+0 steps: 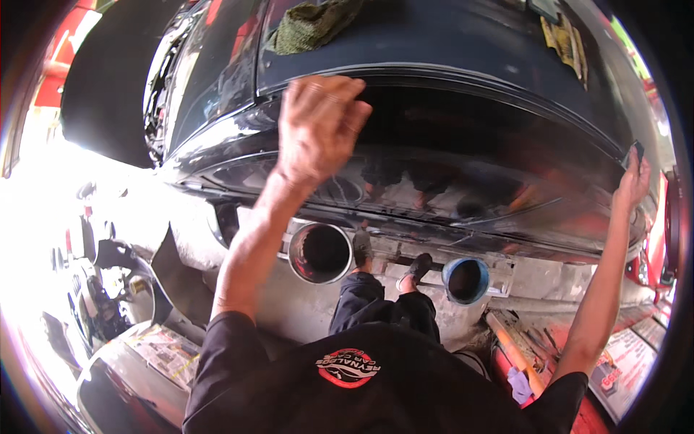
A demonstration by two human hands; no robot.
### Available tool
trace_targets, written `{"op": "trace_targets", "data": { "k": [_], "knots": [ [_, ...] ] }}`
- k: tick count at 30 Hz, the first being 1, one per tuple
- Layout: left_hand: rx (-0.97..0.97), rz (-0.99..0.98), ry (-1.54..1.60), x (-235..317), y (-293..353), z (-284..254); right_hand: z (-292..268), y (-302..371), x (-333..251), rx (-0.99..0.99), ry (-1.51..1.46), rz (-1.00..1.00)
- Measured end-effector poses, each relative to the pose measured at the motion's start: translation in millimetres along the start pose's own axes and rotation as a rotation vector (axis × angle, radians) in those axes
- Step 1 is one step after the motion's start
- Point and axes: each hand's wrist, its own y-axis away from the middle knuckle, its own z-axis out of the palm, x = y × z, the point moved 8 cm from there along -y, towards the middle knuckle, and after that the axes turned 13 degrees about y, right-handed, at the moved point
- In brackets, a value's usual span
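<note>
A glossy black car (463,163) stands side-on in front of me. My left hand (322,119) is raised at its roof edge with the fingers curled in; whatever may be inside them is hidden. Far to the right, my right hand (633,179) reaches to the rear of the car body. Its fingers close around a small dark block-like piece (636,152) pressed near the panel. Just beyond my left hand, a green cloth (307,27) lies crumpled on the roof.
Below the car stand a grey-rimmed bucket (320,253) and a blue bucket (465,281), either side of my feet. A yellow cloth (564,43) rests on the car at the upper right. Dark car parts (123,275) crowd the left; a red bench (513,362) holds a purple cloth (519,385).
</note>
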Motion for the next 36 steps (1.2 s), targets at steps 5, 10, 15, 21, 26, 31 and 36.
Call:
{"op": "trace_targets", "data": {
  "k": [5, 10, 15, 21, 26, 31, 36],
  "knots": [
    [-0.028, 0.027, 0.034, 66, -29, 89, -6, 60, -28, -0.035, -0.581, 0.185],
    [0.087, 0.096, 0.356, 136, -60, 138, 2, 160, -137, -0.331, -0.733, 0.15],
    [0.167, -0.337, 0.956, 141, -26, 116, 1, 237, -245, -0.438, -0.368, -0.288],
    [0.283, -1.115, 1.681, 115, 48, 124, 17, 308, -284, -0.691, -0.364, -0.5],
    [0.349, -1.185, 1.537, 97, 90, 97, 29, 342, -275, -0.85, -0.538, -0.392],
    [0.389, -1.188, 1.32, 93, 104, 80, 42, 352, -262, -0.851, -0.517, -0.104],
    [0.526, -1.107, 1.41, 88, 100, 67, 48, 358, -280, -0.93, -0.651, -0.075]
  ]
}}
